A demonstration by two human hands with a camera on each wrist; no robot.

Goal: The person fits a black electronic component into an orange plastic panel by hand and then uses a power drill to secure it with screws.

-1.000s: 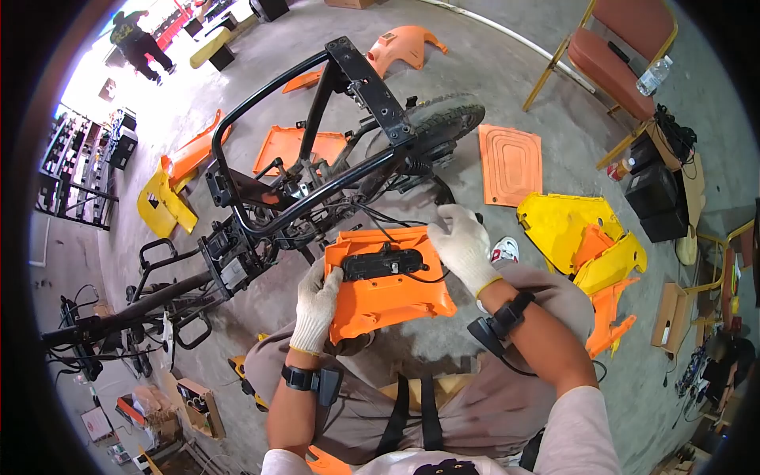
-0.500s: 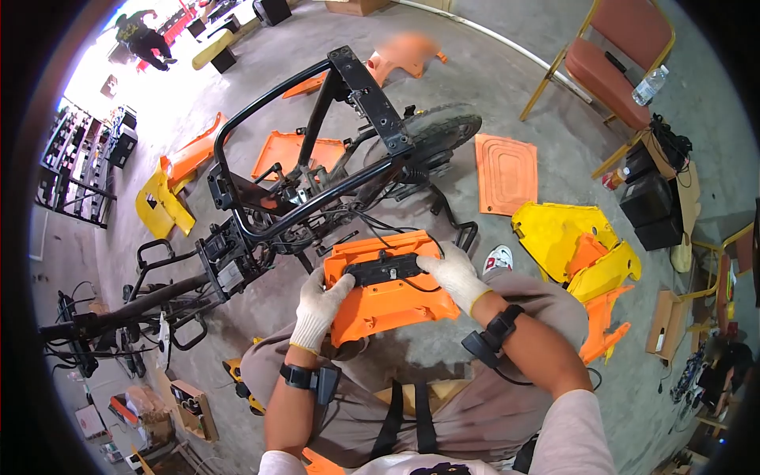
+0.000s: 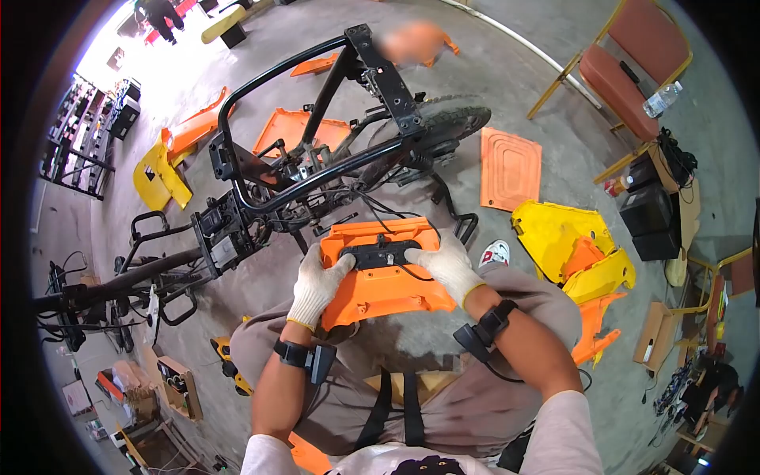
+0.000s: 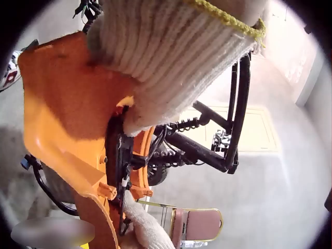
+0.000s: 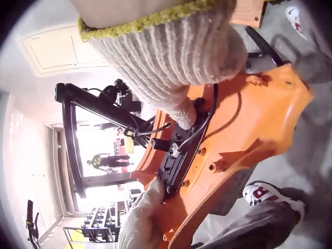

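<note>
An orange plastic body panel (image 3: 388, 294) is held above my lap, its ribbed inner side up. Across its upper part lies a long black housing (image 3: 370, 256) with a cable (image 5: 210, 116) running from its middle. My gloved left hand (image 3: 318, 286) grips the panel's left edge, thumb on the housing's left end. At the other side my gloved right hand (image 3: 450, 271) grips the panel, its thumb pressing the housing's right end. Most fingers of both hands are hidden behind the panel. Small screw posts (image 5: 213, 166) stand beside the housing in the right wrist view.
Just ahead stands a stripped black motorbike frame (image 3: 317, 198) with loose cables reaching toward the panel. Yellow panels (image 3: 566, 237) and an orange ribbed cover (image 3: 511, 170) lie on the floor at right. A chair (image 3: 625, 75) holds a bottle. Someone (image 3: 161, 16) stands far back left.
My right hand, raised over the panel's upper right corner at first, has come down onto the housing's right end. My left thumb has moved onto its left end. The housing now sits straighter.
</note>
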